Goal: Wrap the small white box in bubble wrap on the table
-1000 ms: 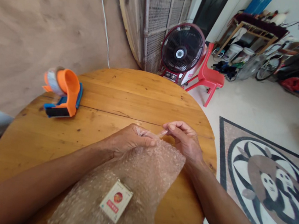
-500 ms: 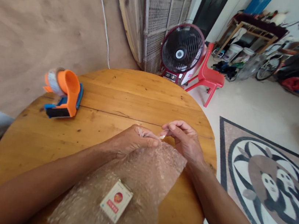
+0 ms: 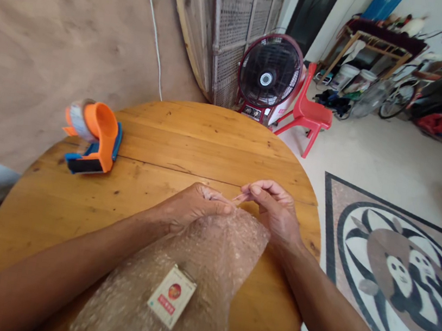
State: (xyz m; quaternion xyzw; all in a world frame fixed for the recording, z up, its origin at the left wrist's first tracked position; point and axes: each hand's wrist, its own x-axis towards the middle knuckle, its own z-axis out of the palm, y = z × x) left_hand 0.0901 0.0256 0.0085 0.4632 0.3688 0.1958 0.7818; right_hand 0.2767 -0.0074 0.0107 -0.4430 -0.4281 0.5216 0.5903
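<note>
A sheet of clear bubble wrap spreads over the near part of the round wooden table. On the wrap rests a small pale box with a red label. My left hand is closed on the far edge of the wrap, which is bunched between thumb and fingers. Close by on the right, my right hand pinches a thin, twisted bit of clear plastic that runs to the bunched edge; whether it is part of the wrap I cannot tell.
An orange and blue tape dispenser with a roll of tape stands at the table's left. Beyond the far edge are a fan and a small red chair. A white cord hangs along the wall.
The pinched plastic between my hands looks thinner and more tightly twisted. The wrap's right edge has drawn slightly left. My right hand has shifted very little, and the box stays put.
</note>
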